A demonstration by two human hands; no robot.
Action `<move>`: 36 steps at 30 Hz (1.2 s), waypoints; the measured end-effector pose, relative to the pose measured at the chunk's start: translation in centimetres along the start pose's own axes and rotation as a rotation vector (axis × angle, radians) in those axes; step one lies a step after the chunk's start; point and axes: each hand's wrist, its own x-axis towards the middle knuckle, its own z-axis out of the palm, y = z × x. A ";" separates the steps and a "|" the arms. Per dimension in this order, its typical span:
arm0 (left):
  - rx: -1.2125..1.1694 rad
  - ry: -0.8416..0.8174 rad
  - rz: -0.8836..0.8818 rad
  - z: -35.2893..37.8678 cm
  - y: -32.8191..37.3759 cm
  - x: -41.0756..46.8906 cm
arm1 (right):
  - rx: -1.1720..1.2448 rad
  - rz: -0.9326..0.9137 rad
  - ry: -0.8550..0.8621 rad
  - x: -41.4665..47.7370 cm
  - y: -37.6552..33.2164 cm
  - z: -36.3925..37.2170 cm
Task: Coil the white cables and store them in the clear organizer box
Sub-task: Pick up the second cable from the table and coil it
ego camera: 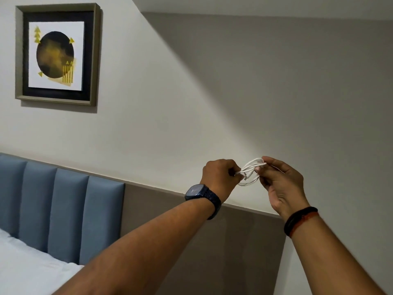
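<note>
Cable (251, 171): white, gathered into a small coil of several loops, held up in the air in front of the wall (234, 92), between both hands.

Left hand (221, 175): back of hand toward camera, fingers curled, pinching the left end of the coil. A short stub of cable hangs just below the pinch.

Right hand (280, 184): palm side showing, fingers curled round the right end of the loops, thumb on top. Both hands grip the same coil, close together but not touching each other.

Left wrist: dark watch (200, 193). Right wrist: black band (299, 219) with a red thread beside it.

Both forearms reach up from the lower edge of the view.

Behind and below: grey panel (212, 241) along the wall. To the left, a blue padded headboard (59, 209) with upright channels. White bedding (25, 269) at lower left. Upper left on the wall, a framed print (57, 54), dark circle with yellow marks.
</note>
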 end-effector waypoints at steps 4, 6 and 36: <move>-0.024 -0.003 -0.055 -0.1 -0.1 0.2 | -0.043 0.022 -0.061 -0.2 -0.1 0.0; -0.063 -0.037 -0.112 -0.8 -0.2 0.7 | -0.062 0.104 -0.146 -0.2 -0.3 -0.6; -0.017 -0.177 -0.397 -3.0 -2.7 1.9 | -0.728 -0.047 -0.595 -1.5 1.6 -1.9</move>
